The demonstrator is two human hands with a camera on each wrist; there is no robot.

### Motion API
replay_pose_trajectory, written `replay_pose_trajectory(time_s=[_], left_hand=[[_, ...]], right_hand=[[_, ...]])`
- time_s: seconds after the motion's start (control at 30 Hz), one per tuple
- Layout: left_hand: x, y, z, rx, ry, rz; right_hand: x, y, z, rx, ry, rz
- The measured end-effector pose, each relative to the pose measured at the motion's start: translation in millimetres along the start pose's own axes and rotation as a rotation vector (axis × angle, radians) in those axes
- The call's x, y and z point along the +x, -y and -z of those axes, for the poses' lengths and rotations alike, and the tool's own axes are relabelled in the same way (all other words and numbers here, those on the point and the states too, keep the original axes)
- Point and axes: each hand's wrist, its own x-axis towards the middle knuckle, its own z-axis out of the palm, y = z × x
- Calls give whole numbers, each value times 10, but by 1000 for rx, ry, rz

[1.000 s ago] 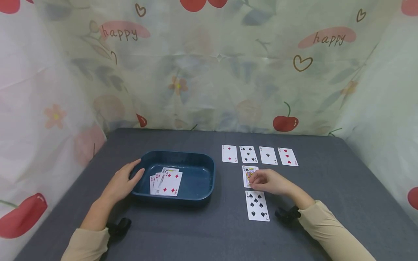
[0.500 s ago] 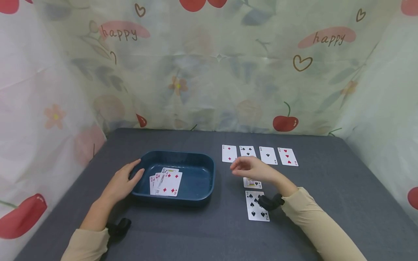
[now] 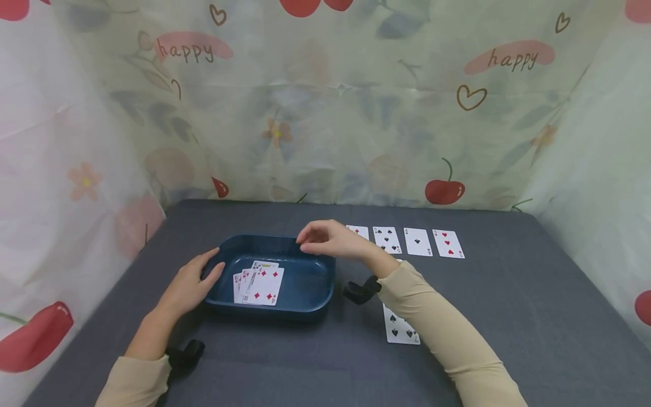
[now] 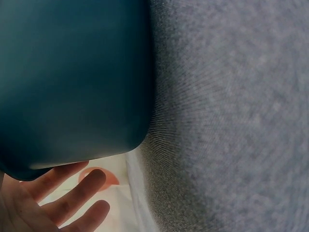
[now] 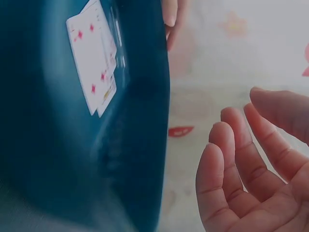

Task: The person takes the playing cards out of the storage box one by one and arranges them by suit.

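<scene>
Hovering above the far rim of the blue tray [image 3: 277, 310], my right hand [image 3: 330, 240] held nothing; its fingers [image 5: 227, 159] were loosely bent and apart, as the right wrist view showed. The fanned cards [image 3: 257, 285] lay face up on the tray floor toward its left side, a diamond card on top. My left hand [image 3: 190, 282] rested against the tray's left wall with relaxed, straight fingers, gripping nothing.

I judged the sorting well begun but unfinished: a row of four cards [image 3: 404, 242] lay near the far edge of the table [image 3: 508, 316], right of the tray, and a seven of spades [image 3: 399, 330] lay closer to the near edge, while several cards waited in the tray.

My right sleeve [image 3: 437, 328] covered the upper part of the seven and whatever lay between it and the row; only a sliver of white showed there. My hand cut off the leftmost card of the row. How many cards made up the fan I could not count, and the lower ones' faces were hidden. The left wrist view gave only the tray's outer wall, grey cloth and my fingertips.
</scene>
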Motion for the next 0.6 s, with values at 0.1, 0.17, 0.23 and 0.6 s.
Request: replay_pose_trajectory(time_s=[0.1, 0.17, 0.23, 0.6], left_hand=[[-3, -1, 9, -1, 2, 0], [-3, 2, 13, -3, 5, 0], [-3, 2, 16, -5, 7, 0], [7, 16, 7, -1, 0, -6]], right_hand=[[153, 75, -76, -10, 16, 10], [245, 112, -129, -26, 30, 13], [331, 134, -181, -41, 44, 8], [728, 74, -491, -168, 147, -126]])
